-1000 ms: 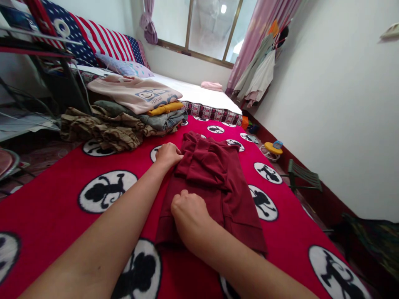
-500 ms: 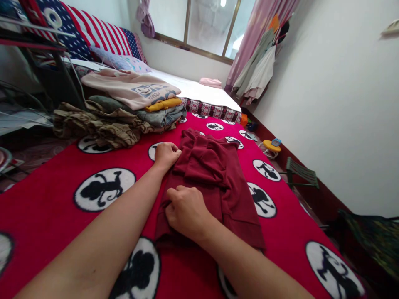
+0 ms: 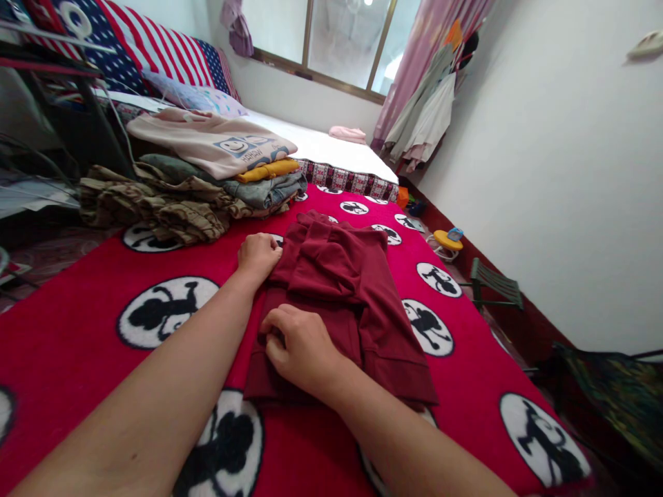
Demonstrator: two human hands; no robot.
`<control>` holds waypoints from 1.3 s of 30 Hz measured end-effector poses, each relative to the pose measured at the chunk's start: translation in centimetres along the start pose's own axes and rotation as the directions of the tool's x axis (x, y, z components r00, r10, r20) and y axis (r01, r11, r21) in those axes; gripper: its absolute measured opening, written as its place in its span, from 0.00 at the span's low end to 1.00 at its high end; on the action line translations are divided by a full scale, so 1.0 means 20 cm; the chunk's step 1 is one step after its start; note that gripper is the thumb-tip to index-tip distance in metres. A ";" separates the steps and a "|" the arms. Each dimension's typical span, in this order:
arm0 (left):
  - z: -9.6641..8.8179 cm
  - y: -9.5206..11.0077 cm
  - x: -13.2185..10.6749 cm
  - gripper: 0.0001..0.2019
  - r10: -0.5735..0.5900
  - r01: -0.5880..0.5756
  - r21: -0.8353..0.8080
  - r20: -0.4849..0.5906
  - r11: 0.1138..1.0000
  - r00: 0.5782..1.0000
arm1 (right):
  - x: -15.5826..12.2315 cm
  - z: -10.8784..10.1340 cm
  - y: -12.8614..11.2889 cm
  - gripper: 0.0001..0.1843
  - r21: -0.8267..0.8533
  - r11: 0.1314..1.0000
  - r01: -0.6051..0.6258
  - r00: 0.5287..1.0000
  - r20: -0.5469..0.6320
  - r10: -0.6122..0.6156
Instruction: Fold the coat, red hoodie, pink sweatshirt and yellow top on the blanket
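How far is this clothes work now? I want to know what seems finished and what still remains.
Seemingly done: the pink sweatshirt lies flat on a stack over a yellow garment and grey clothes. In hand: the dark red garment, partly folded, touched by the left hand and right hand. Apparently left: the camouflage clothes, lying bunched.

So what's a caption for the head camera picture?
Left hand and right hand press a folded maroon garment on a red monkey-print blanket.
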State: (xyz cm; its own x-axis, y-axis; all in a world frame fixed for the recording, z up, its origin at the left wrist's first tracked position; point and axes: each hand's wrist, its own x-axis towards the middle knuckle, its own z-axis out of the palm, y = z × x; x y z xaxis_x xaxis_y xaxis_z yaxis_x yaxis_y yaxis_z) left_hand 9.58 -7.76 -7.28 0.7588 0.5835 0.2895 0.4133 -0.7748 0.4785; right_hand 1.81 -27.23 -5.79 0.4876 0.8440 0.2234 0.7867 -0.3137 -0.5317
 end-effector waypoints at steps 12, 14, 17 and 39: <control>0.01 -0.05 0.04 0.15 -0.066 0.008 -0.335 -0.163 0.942 0.984 | -0.57 -0.50 0.12 0.22 -0.157 0.968 -0.194 0.973 0.092 0.210; -0.02 0.02 0.02 0.13 0.021 -0.090 -0.313 -0.218 0.946 0.976 | -0.64 -0.51 0.17 0.27 -0.214 0.947 -0.241 0.963 0.069 0.261; -0.06 0.17 -0.02 0.11 0.227 -0.301 -0.310 -0.255 0.902 0.940 | -0.68 -0.46 0.23 0.22 -0.212 0.939 -0.271 0.963 -0.043 0.268; -0.40 -0.24 -0.40 0.25 0.766 -0.714 -0.293 0.354 0.636 0.537 | -0.77 -0.61 0.58 0.28 -0.402 0.916 -0.007 0.996 -0.080 -0.027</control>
State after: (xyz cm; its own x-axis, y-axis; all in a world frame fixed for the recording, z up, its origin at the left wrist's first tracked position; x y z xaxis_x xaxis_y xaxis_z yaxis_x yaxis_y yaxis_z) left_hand -2.49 -6.76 -5.15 0.9022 -0.3660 0.2282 -0.4262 -0.8381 0.3406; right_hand 7.98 -49.24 -5.38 0.4946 0.8149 0.3023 0.8691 -0.4681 -0.1602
